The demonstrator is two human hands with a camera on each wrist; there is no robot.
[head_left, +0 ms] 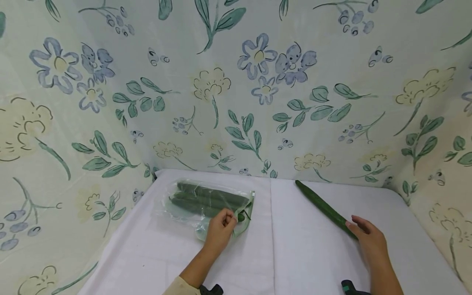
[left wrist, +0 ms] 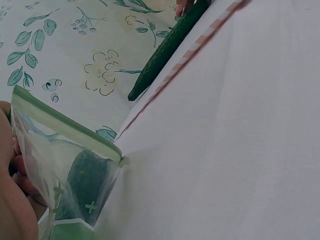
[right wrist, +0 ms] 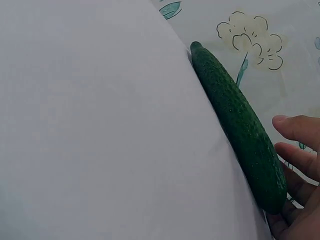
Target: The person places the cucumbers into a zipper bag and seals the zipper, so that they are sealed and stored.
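My left hand (head_left: 220, 229) pinches the opening edge of a clear zip bag (head_left: 200, 225) with a green seal strip. Inside the bag lie long dark-green cucumbers (head_left: 210, 196), side by side. In the left wrist view the bag's mouth (left wrist: 67, 125) is lifted, and a cucumber end (left wrist: 87, 180) shows through the plastic. A single cucumber (head_left: 321, 205) lies slantwise on the right part of the table. My right hand (head_left: 370, 237) is at its near end, fingers loosely spread. In the right wrist view the fingertips (right wrist: 282, 120) stand beside the cucumber, not wrapped round it.
A white cloth (head_left: 309, 262) covers the table, with a seam or fold line down its middle. Flower-patterned curtain (head_left: 236, 102) hangs behind the table and along both sides. Dark wrist-strap parts (head_left: 212, 289) show at the bottom edge.
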